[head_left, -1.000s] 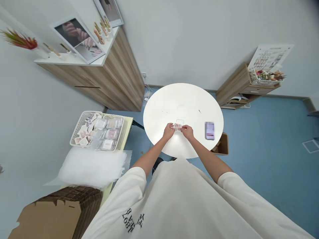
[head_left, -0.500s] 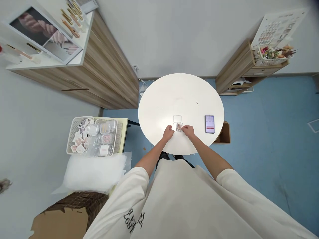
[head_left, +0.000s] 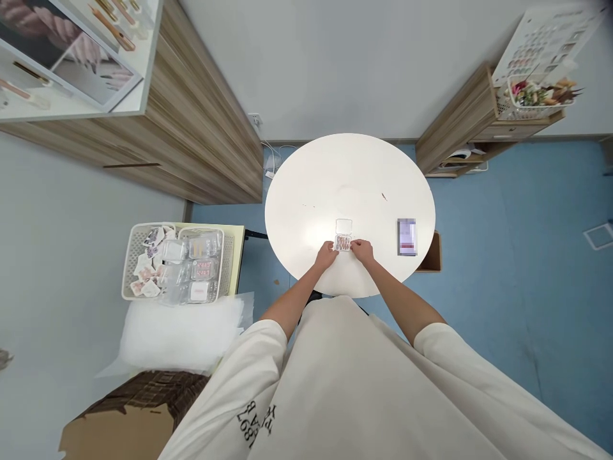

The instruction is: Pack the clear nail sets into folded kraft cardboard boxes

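Note:
A small clear plastic case (head_left: 343,242) with pinkish pieces inside lies open on the round white table (head_left: 349,172), its clear lid (head_left: 343,225) flat on the far side. My left hand (head_left: 327,256) grips the case's left edge with curled fingers. My right hand (head_left: 363,251) pinches its right edge. Both hands rest on the tabletop near its front edge.
A phone (head_left: 407,236) lies on the table to the right. A white basket (head_left: 175,262) of small packets sits on a yellow stand at left, with foam sheets (head_left: 179,332) and a cardboard box (head_left: 134,415) nearer me. Wooden cabinets (head_left: 191,140) stand left and right.
My head has tilted, so the view shifted down and the table sits higher in frame. The hands and the case have stayed in the same hold on the table.

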Demonstrator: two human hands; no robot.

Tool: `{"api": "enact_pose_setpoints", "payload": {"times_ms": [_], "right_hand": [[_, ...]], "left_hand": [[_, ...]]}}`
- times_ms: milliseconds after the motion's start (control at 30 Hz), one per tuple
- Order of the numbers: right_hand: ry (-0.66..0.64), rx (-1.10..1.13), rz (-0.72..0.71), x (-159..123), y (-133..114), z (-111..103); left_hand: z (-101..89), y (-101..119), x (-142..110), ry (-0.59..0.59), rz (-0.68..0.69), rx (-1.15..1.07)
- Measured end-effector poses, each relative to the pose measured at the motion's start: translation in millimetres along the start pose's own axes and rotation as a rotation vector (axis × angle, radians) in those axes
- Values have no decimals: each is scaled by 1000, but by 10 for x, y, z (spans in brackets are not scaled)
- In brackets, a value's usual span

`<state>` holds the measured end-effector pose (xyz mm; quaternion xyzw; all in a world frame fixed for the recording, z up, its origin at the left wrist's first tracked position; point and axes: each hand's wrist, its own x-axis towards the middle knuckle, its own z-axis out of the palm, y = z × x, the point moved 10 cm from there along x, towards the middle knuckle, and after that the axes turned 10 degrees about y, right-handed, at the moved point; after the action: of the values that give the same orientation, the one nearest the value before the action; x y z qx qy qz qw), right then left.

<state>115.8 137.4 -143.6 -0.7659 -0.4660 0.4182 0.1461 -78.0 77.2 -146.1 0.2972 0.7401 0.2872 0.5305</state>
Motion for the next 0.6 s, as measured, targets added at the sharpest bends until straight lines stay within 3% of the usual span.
{"api": "enact_pose_setpoints", "payload": {"times_ms": [233,600], "right_hand": [[31,76,29,106,25,-125],[44,253,-53,445,-238,-69]], "left_hand": [[-131,132,144,28,16,2],[-64,506,600,42,24,-51]]}}
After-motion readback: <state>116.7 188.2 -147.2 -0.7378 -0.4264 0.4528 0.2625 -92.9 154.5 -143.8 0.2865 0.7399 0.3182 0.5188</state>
